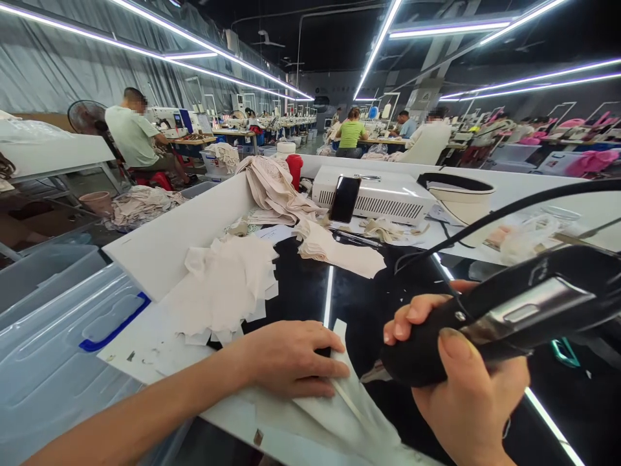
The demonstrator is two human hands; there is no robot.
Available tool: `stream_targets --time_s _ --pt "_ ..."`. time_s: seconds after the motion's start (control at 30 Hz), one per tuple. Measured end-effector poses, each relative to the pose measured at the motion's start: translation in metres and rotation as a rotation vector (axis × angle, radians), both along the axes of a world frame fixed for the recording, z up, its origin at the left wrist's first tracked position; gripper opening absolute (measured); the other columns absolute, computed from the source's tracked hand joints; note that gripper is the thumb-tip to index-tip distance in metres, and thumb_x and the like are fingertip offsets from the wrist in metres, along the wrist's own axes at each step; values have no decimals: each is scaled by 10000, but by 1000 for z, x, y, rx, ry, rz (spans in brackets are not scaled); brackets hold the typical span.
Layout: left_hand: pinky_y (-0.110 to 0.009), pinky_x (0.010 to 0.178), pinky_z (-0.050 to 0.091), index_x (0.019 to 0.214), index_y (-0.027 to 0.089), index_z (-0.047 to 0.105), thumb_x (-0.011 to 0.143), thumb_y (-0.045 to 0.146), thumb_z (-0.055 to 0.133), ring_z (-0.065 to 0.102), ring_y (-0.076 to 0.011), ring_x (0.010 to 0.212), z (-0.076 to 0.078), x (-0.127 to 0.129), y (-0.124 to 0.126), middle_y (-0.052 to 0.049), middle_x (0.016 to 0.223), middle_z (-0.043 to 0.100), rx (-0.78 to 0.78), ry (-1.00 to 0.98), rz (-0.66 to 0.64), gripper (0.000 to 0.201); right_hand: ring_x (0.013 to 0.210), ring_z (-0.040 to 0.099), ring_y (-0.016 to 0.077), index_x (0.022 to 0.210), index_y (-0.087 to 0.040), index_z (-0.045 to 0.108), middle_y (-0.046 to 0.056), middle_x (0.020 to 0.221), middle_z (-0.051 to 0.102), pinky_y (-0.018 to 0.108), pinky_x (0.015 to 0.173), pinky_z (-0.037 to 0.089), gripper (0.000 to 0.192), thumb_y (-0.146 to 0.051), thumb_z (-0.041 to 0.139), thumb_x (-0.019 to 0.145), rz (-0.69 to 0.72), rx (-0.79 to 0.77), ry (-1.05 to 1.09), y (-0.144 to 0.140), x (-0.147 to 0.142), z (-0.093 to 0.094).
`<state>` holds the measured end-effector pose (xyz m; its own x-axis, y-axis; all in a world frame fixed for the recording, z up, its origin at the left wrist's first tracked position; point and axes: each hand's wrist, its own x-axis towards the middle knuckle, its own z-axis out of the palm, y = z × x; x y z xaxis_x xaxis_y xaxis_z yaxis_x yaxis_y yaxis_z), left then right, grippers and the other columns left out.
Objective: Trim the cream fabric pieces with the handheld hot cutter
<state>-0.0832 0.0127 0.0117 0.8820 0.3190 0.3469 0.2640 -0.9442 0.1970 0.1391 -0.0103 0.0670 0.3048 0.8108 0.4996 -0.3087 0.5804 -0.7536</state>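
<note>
A: Right hand [466, 382]?
B: Fingers wrapped tight round the black handheld tool [509, 310], its tip low over the glossy black table [301, 285].
A: Left hand [291, 356]?
B: Flat, fingers together, pressing the pale fabric piece [339, 414] at the table's near edge.

- Bright ceiling light strips [373, 52] glare against a dark ceiling.
- The black tabletop [310, 285] mirrors them.
- Wide-angle bending at the edges; near things slightly soft.
</note>
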Motion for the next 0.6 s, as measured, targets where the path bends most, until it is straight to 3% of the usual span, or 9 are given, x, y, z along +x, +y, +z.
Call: stream_targets --time_s 0.27,0.6 --pt "-414 1152 576 1310 176 751 1165 397 630 738 -277 1219 -3 1 -1 -157 1394 724 13 -29 0 291 565 673 173 1218 -268 683 -39 778 719 315 520 619 405 -283 892 871 -35 11 22 6 -3 5" --pt "-401 1117 583 1304 180 757 1167 403 618 735 -280 1206 -4 0 -1 -144 1367 732 1 -64 3 297 594 663 160 1194 -281 654 -42 809 712 301 534 610 364 -301 866 899 -20 -7 -26 12 -11 -3"
